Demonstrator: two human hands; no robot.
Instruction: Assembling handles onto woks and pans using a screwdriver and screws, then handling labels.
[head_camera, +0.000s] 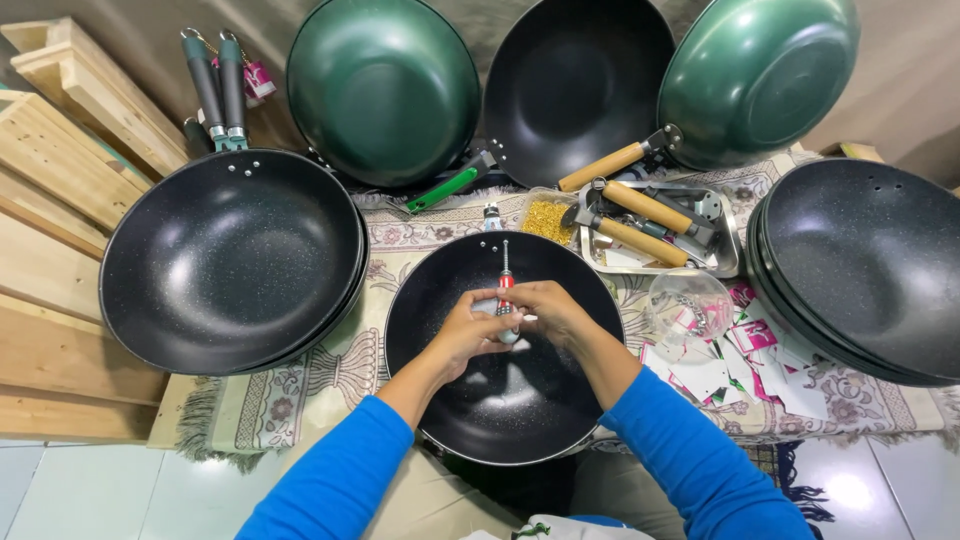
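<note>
A black speckled wok sits in front of me on a patterned cloth. Over its middle, my left hand and my right hand meet around a screwdriver with a red and clear handle. The shaft points away from me toward the wok's far rim. Both hands close on the handle; blue sleeves cover my forearms.
A stack of black woks lies at left, another stack at right. Two green woks and a black one lean at the back. A metal tray holds wooden handles, beside a tub of gold screws. Wooden planks are far left.
</note>
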